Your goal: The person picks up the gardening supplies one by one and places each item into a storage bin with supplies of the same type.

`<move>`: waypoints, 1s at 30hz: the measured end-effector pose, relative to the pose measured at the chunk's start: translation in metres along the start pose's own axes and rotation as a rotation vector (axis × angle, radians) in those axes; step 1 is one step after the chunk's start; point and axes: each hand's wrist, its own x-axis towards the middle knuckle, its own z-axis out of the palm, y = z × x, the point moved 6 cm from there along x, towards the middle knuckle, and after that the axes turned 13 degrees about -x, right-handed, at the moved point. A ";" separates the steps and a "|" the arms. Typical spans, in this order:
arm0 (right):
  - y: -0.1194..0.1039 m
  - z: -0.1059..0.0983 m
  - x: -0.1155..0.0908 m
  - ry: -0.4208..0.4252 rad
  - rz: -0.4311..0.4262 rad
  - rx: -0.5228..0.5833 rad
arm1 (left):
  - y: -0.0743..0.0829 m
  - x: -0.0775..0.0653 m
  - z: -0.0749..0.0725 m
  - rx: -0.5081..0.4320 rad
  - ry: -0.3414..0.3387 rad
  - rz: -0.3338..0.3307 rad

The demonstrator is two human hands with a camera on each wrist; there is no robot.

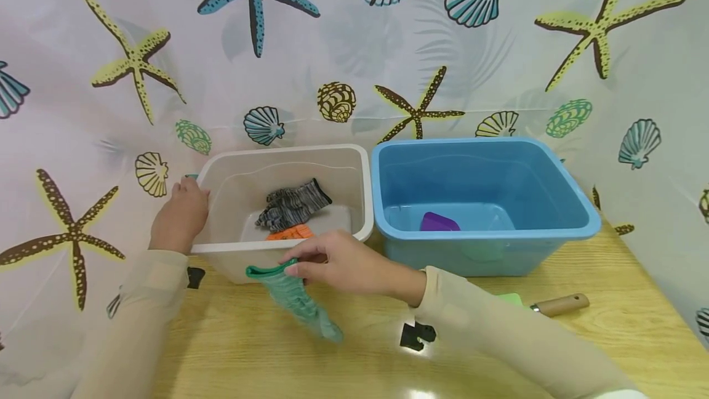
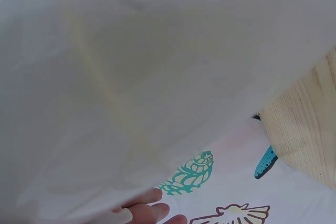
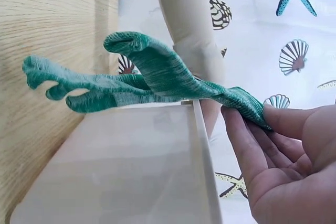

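Note:
My right hand [image 1: 346,263] pinches a green knitted glove [image 1: 301,300] by its cuff between thumb and fingers. The glove hangs in front of the near wall of a beige plastic bin [image 1: 362,189], and its glove fingers dangle free in the right wrist view. My left hand [image 1: 183,211] grips that bin's left rim; in the left wrist view only a few fingertips [image 2: 147,211] show, past the pale wall. Inside the bin lie a dark grey knitted glove [image 1: 293,205] and an orange item [image 1: 290,232], partly hidden by the front rim.
Right of the beige bin stands a blue bin [image 1: 487,234] with a purple object [image 1: 439,222] inside. A wooden-handled tool [image 1: 562,305] with a green end lies in front of it, partly behind my sleeve. Black pieces [image 1: 416,335] are on the wooden table [image 1: 354,368]. A printed curtain [image 1: 310,79] hangs behind.

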 end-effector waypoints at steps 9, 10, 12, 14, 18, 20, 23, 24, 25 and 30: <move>-0.001 -0.020 0.005 0.005 0.074 0.229 | -0.001 0.002 0.000 -0.001 -0.007 0.000; -0.003 -0.023 0.006 0.004 0.067 0.240 | -0.002 0.002 0.001 -0.002 -0.008 0.000; -0.008 -0.032 0.010 0.012 0.053 0.278 | -0.002 0.002 0.001 -0.001 -0.011 -0.003; -0.013 -0.040 0.013 0.022 0.039 0.317 | -0.003 0.003 0.002 -0.001 -0.013 -0.005; -0.022 -0.060 0.023 0.066 0.021 0.366 | -0.006 0.004 0.003 -0.006 -0.026 -0.026; -0.024 -0.069 0.028 0.094 0.041 0.371 | -0.007 0.005 0.005 -0.008 -0.034 -0.032; -0.028 -0.082 0.035 0.115 0.081 0.389 | -0.008 0.005 0.005 -0.001 -0.033 -0.030; -0.029 -0.086 0.039 0.119 0.087 0.401 | -0.008 0.004 0.004 0.002 -0.030 -0.028; -0.029 -0.090 0.041 0.125 0.093 0.405 | -0.008 0.004 0.004 0.002 -0.029 -0.028; -0.030 -0.106 0.055 0.167 0.117 0.489 | -0.007 0.003 0.003 -0.004 -0.026 -0.026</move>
